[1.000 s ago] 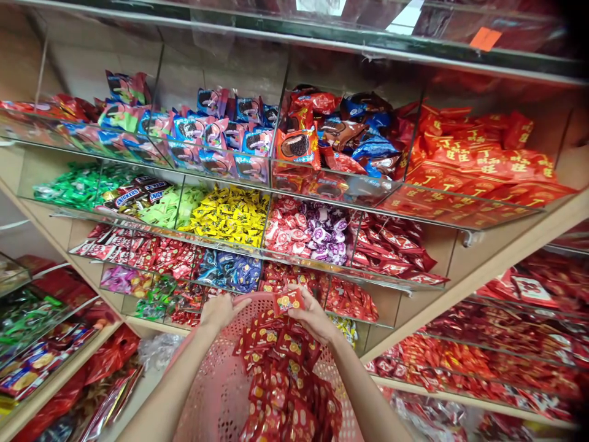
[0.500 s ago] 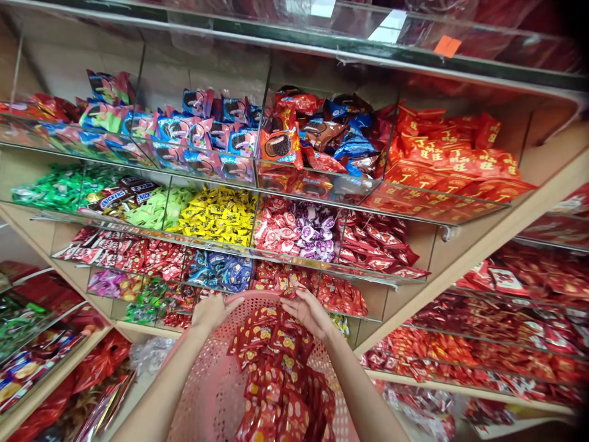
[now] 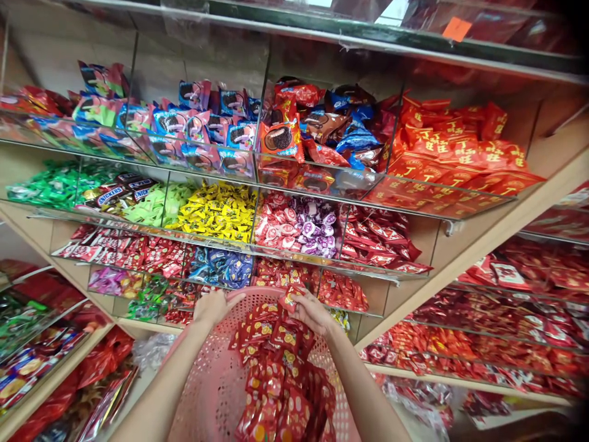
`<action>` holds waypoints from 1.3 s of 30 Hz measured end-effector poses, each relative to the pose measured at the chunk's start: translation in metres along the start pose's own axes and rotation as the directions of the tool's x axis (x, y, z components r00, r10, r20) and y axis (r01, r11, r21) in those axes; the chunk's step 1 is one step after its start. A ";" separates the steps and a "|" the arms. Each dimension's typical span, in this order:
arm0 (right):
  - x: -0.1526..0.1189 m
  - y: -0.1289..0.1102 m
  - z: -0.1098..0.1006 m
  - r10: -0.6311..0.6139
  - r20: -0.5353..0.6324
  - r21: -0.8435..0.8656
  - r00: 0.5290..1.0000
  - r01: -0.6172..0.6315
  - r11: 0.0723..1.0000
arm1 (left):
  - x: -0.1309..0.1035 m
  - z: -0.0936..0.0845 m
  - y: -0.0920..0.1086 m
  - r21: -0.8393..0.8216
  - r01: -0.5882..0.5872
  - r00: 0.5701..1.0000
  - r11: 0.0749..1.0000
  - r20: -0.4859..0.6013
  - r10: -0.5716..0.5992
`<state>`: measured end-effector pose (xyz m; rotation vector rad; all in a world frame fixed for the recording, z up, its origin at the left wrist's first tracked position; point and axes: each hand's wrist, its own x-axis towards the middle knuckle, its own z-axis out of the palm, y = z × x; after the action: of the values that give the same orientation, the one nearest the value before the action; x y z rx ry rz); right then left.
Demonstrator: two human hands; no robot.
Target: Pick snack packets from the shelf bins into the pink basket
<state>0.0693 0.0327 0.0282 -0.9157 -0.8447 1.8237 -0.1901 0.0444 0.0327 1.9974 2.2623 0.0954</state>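
My left hand grips the far rim of a pink perforated plastic basket, its thumb along the rim and its fingers over the outer side. Inside the basket lies a heap of small dark-red candy packets printed with orange fruit slices. At the rim's right side, my right hand pinches one red candy packet between thumb and fingers. Just behind that packet, a shelf compartment holds similar red packets. The basket's near side is cut off by the frame.
Tiered shelves with clear front panels rise ahead, carrying yellow-wrapped candies, purple-and-white candies, Snickers bars and red pouches. More red packets fill shelves at right. A clear plastic bag lies below, left of the basket.
My right hand has drawn slightly back and down from the shelf toward the basket, and the packet in its fingers now shows more fully. The left hand stays on the rim.
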 end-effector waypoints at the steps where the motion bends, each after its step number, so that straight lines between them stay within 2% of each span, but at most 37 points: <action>1: 0.000 0.000 -0.001 -0.007 0.006 -0.028 1.000 0.008 1.000 | 0.000 0.000 0.000 0.000 0.001 1.000 1.000 0.006 -0.001; 6: -0.004 -0.001 -0.003 -0.078 0.038 -0.137 0.996 0.082 0.987 | 0.000 -0.001 0.000 0.010 0.005 1.000 1.000 0.020 -0.006; 11: -0.008 -0.005 -0.004 -0.086 -0.043 -0.195 0.995 0.076 0.978 | 0.001 -0.002 0.001 0.004 -0.002 0.999 1.000 0.036 0.002; 13: -0.014 -0.007 -0.004 -0.066 -0.085 -0.264 0.994 0.042 0.964 | 0.001 -0.002 0.001 0.006 -0.001 0.999 1.000 0.041 0.001; 15: -0.022 -0.010 -0.005 -0.104 -0.081 -0.401 0.991 0.063 0.914 | 0.002 -0.001 0.001 0.007 -0.010 0.999 1.000 0.036 0.010; 17: -0.032 -0.013 -0.005 -0.192 -0.004 -0.595 0.981 0.152 0.789 | 0.002 -0.001 0.000 0.010 -0.013 1.000 1.000 0.026 0.013; 19: -0.044 -0.015 -0.005 -0.259 0.097 -0.777 0.961 0.236 0.583 | 0.003 -0.001 0.000 0.011 -0.008 0.999 1.000 0.033 0.008; 21: -0.055 -0.014 -0.007 -0.253 0.157 -0.900 0.955 0.244 0.361 | 0.003 -0.001 0.000 0.006 -0.002 0.999 1.000 0.048 0.002; 25: -0.078 -0.004 -0.013 -0.212 0.130 -0.992 0.969 0.127 -0.027 | 0.003 -0.001 0.001 0.002 0.002 0.999 1.000 0.051 -0.002; 29: -0.095 0.008 -0.014 -0.246 0.058 -0.933 0.968 -0.035 -0.358 | 0.003 -0.002 0.002 -0.003 0.005 0.998 1.000 0.056 -0.005; 31: -0.100 0.011 -0.011 -0.249 0.043 -0.884 0.968 -0.080 -0.461 | 0.002 -0.002 0.002 -0.006 0.006 0.998 1.000 0.058 -0.006; 33: -0.102 0.014 -0.009 -0.252 0.041 -0.850 0.967 -0.098 -0.518 | 0.002 -0.002 0.002 -0.005 0.005 0.999 1.000 0.054 -0.005; 39: -0.096 0.024 -0.005 -0.311 0.026 -0.831 0.950 -0.153 -0.535 | 0.002 -0.001 0.001 -0.005 -0.004 0.999 1.000 0.047 0.004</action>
<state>0.0948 -0.0634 0.0287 -1.9952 -2.4380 -0.1380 -0.1894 0.0469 0.0335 1.9799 2.2275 0.0540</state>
